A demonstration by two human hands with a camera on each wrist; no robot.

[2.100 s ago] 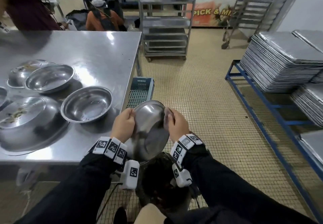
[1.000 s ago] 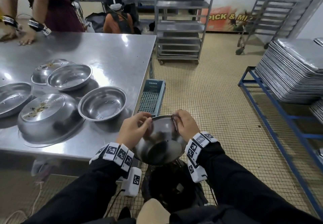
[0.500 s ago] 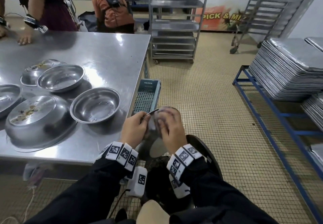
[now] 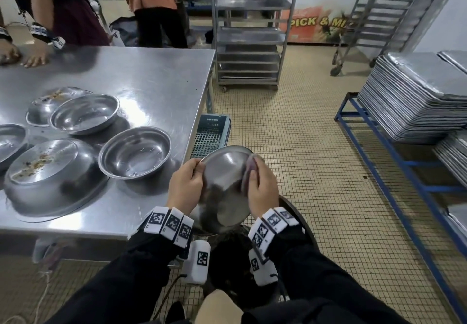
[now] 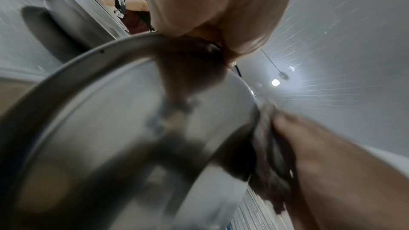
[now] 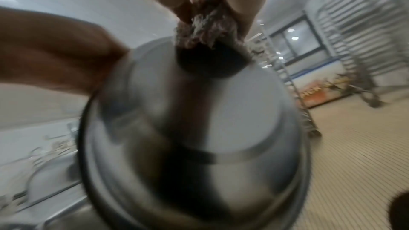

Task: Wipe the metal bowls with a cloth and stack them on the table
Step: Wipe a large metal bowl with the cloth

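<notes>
Beside the table's (image 4: 141, 76) front corner, left hand (image 4: 185, 187) grips the tilted bowl (image 4: 225, 172); right hand (image 4: 261, 187) presses a cloth (image 4: 249, 165). Better turn the bowl slowly, wiping everywhere.

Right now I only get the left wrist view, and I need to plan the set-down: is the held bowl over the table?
Observer: No. In the head view the held bowl is off the right edge of the table, above a dark bin on the floor.
Operator: What sits nearest on the table?
Observer: An upright bowl, standing alone near that edge.
Operator: Any dirty ones there?
Observer: Yes. An upturned bowl left of it has food scraps on its base.
</notes>
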